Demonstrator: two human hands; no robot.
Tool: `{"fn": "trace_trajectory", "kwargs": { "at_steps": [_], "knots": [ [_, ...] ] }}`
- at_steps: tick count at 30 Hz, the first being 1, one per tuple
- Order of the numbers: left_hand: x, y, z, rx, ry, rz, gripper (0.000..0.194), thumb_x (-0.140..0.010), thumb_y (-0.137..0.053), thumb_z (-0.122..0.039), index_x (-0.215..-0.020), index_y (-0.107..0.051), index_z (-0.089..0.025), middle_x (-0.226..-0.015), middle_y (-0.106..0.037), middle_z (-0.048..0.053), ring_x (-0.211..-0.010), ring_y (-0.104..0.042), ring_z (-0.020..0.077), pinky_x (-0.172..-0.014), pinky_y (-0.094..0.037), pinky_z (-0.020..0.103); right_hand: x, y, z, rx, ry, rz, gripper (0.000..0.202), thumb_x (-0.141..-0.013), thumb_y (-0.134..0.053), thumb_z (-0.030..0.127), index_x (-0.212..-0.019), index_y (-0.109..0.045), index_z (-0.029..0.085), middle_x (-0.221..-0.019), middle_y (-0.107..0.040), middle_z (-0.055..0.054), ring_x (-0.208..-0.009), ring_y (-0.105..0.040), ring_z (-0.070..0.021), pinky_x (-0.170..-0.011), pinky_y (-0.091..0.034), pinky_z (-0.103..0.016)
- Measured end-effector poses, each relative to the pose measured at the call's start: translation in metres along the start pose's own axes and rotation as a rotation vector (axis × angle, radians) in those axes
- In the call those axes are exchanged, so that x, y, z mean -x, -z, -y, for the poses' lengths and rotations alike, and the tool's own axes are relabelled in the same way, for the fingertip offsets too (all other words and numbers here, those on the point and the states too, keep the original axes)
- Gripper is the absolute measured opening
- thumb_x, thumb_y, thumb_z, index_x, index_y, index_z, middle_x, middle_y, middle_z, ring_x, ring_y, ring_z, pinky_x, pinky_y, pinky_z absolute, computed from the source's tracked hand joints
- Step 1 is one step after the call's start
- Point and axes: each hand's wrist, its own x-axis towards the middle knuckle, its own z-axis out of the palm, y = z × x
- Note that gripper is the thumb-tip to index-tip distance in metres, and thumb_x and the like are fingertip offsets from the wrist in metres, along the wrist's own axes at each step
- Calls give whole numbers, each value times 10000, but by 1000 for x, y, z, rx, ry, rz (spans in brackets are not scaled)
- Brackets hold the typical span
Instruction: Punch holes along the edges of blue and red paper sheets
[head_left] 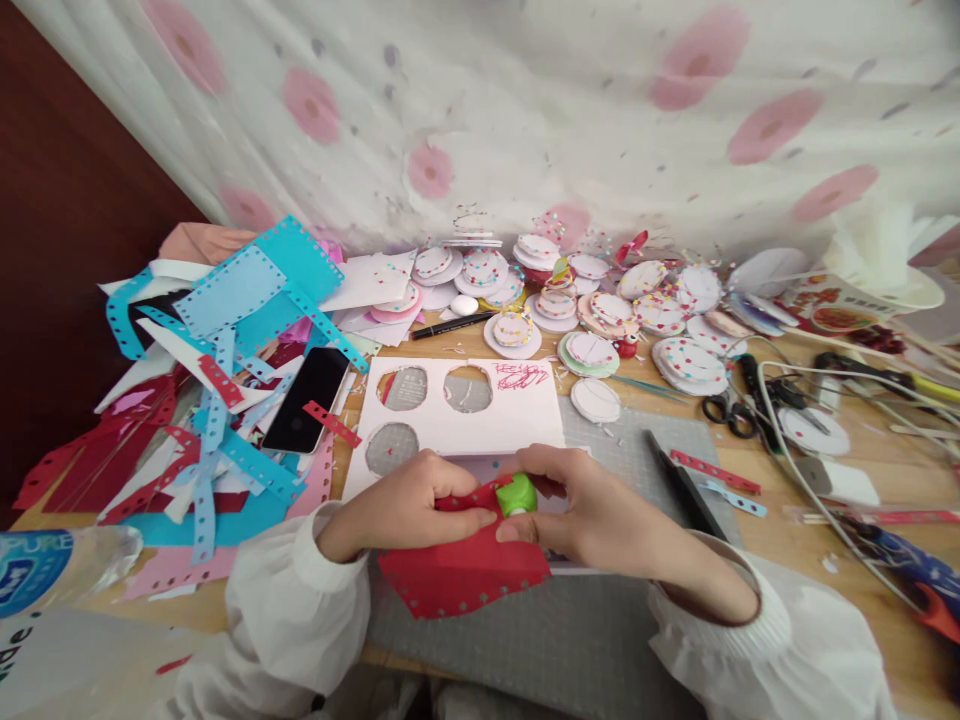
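A sheet of red paper (465,575) with small holes punched along its lower edge is held between my hands at the front of the table. My left hand (420,505) is closed on its upper left part, the thumb lying on top. In my right hand (581,510) is a small green craft punch (516,494), at the top right edge of the red paper, with thumb and fingers around it. Behind my hands lies white card (461,395) with round cut-outs and red scribbles. A grey cutting mat (525,640) is underneath.
Punched paper scraps (225,400) and a black phone (307,400) heap up at left, beside a plastic bottle (67,570). Layered paper discs (514,330) line the back. Black scissors (729,412), a black utility knife (682,485) and a white cable (795,470) lie at right.
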Motion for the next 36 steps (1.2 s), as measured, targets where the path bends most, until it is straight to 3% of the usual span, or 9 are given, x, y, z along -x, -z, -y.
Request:
{"fn": "trace_trajectory", "kwargs": {
  "at_steps": [9,14,19,22,26,36],
  "knots": [
    [1,5,-5,-80,4,21,379,-860,-512,-359,-555,-441,-145,-521,-282,-65,-498,-307,65,-475,-207,220,-2,-1,0,76,56,-41,211,-796,-651,360,-861,-658,160,-737,-620,-7,-688,-514,-146,-615,-385,-245],
    [5,16,-27,-234,96,-14,307,-831,-535,-452,-877,-643,-167,-693,-587,-14,-619,-493,122,-568,-322,229,2,-1,0,48,69,-51,186,-811,-633,324,-902,-663,165,-798,-663,-28,-728,-558,-162,-638,-405,-251],
    [2,17,-46,-196,77,43,460,-694,-681,-432,-1083,-591,-204,-1002,-646,33,-837,-580,191,-702,-410,250,6,-3,1,22,112,-50,189,-814,-629,300,-948,-657,171,-830,-670,-28,-738,-563,-161,-654,-408,-259],
    [-4,12,-53,-164,98,51,514,-622,-739,-520,-996,-602,-195,-912,-647,10,-765,-586,181,-641,-400,243,8,-3,1,42,120,-72,162,-795,-635,256,-936,-654,178,-821,-665,-12,-709,-551,-146,-629,-397,-249],
    [-12,3,-54,-183,97,-12,394,-705,-674,-555,-753,-582,-175,-674,-583,-40,-606,-521,124,-546,-329,223,9,-2,1,63,140,-84,101,-786,-603,190,-874,-652,187,-794,-661,6,-682,-537,-128,-598,-377,-233],
    [-12,-5,-48,-63,-31,-67,268,-781,-659,-397,-749,-569,-146,-706,-574,-33,-661,-507,118,-614,-368,228,13,0,5,15,168,-97,169,-747,-564,103,-860,-676,161,-709,-639,9,-603,-482,-99,-544,-351,-203]
  ]
}}
